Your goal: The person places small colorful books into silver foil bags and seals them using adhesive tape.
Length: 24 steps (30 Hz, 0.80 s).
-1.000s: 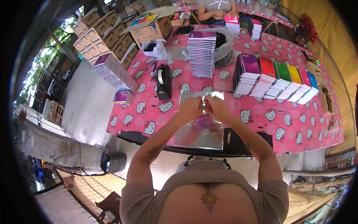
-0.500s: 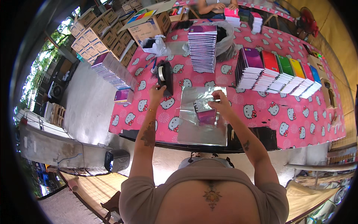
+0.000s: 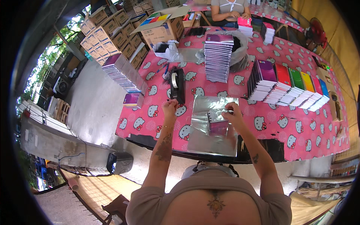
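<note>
The left hand (image 3: 169, 107) reaches the black tape dispenser (image 3: 177, 84), fingers curled at its base (grip unclear). The right hand (image 3: 232, 113) pinches a fold of the silvery wrapping sheet (image 3: 210, 140) over a purple notebook stack (image 3: 218, 125) on the pink table (image 3: 300, 127).

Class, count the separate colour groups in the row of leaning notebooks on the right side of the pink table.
5: purple, then red, green, yellow and pink, running left to right; more may hide beyond the far end.
</note>
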{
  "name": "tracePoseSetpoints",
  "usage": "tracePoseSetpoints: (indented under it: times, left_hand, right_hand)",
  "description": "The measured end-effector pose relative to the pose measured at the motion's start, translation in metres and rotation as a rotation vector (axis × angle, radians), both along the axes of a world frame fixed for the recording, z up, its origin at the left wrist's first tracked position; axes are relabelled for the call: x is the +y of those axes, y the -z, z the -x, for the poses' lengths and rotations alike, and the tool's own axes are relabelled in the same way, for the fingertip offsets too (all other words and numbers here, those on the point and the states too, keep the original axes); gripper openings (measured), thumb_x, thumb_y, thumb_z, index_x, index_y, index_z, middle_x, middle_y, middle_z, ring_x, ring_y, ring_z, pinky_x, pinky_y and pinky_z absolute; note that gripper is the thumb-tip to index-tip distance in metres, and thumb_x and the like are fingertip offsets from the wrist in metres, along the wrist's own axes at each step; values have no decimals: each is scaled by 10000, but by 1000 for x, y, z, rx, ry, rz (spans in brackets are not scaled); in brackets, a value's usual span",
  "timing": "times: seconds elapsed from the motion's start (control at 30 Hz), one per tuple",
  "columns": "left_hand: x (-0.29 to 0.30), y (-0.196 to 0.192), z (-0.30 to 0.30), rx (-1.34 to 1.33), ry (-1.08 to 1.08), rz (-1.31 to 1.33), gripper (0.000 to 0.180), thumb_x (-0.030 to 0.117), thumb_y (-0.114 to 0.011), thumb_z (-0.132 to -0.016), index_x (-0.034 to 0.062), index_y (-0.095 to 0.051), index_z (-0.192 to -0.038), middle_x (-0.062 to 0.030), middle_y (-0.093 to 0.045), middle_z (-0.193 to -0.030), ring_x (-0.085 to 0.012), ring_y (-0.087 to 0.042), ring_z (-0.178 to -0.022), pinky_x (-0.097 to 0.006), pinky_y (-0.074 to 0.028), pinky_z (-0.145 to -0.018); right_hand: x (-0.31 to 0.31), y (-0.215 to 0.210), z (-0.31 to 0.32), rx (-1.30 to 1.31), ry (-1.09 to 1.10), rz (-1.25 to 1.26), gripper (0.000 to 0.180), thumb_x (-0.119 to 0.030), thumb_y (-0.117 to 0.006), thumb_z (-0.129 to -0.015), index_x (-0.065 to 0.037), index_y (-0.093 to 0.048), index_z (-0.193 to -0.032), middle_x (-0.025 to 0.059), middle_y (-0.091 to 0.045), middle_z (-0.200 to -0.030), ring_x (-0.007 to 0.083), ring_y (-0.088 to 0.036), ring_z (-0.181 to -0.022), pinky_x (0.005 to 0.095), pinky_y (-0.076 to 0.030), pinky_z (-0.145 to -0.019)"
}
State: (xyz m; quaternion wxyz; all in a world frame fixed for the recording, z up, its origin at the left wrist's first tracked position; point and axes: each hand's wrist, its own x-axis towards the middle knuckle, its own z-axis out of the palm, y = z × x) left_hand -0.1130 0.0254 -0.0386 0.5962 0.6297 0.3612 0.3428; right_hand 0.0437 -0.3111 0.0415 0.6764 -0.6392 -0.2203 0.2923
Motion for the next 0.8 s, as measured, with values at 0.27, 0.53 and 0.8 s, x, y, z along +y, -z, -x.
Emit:
tracePoseSetpoints:
  times: [0.27, 0.53, 0.8]
  left_hand:
    - [-85, -142, -49, 381, 813, -771, 216, 234, -721, -814, 50, -722, -927, -141, -716, -821, -290, -706, -766, -395, -542, -708]
    - [-96, -91, -171, 602, 1634, -596, 417, 495, -710, -844, 79, -692, -873, -53, -688, -794, -161, -654, -752, -342, -494, -655]
    - [-136, -83, -124, 460, 1129, -800, 612, 406, -688, -854, 32, -518, -1307, -92, -579, -1197, -222, -547, -1090, -362, -457, -924]
  right_hand:
    - [0, 19, -3, -99, 49, -41, 371, -32, -754, -778, -52, -541, -1081, 91, -466, -1087, 184, -515, -1035, 282, -544, -706]
    - [-8, 18, -9, 72, -40, -84, 426, -45, -766, -787, -77, -519, -1132, 67, -488, -1080, 147, -531, -975, 283, -522, -718]
    - [-19, 31, -5, 129, 168, -157, 426, -121, -763, -829, -101, -536, -1189, 40, -538, -1079, 118, -526, -983, 271, -481, -772]
